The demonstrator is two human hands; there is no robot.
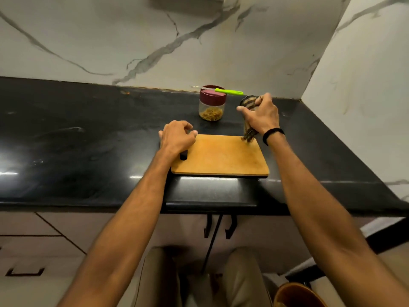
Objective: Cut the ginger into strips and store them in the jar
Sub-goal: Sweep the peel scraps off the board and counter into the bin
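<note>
Knife [228, 91], green-handled, balanced on the clear, maroon-lidded jar [211, 107] beyond the rectangular wooden cutting board [221, 156].
Pale ginger strips [210, 115] already lie in the closed jar, just past the board's far edge. The right hand [262, 114], over the board's far right corner, is curled around a dark striped object [249, 101], too blurred to identify, whose lower end touches that corner. The left hand [177, 136] rests on the board's far left corner, fingers loosely curled, holding nothing visible. The main risk is the unsecured knife: a knock to the jar from the nearby right hand or its object could send the blade sliding onto the black countertop [88, 140] or tip the jar.
</note>
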